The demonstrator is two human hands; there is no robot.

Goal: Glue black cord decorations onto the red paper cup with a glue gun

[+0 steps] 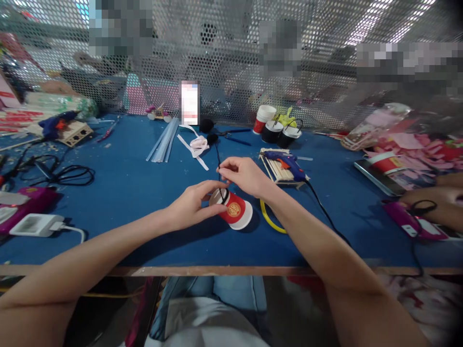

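A red-and-white paper cup with a gold emblem lies tilted on the table, one white end facing up and left. My left hand grips it, thumb along its side and fingers over the upper end. Just above the cup, my right hand pinches a thin black cord between thumb and fingertips. The cord runs up toward a black fuzzy ball and curves down against the cup's upper end. Whether it passes through the cup is hidden by my fingers.
A blue glue gun rests on a wooden-stick rack right of my hand, its cable trailing rightward. Behind are white ribbon, glue sticks, pliers and cups. A yellow ring lies by my right forearm. Another person's hand is at right.
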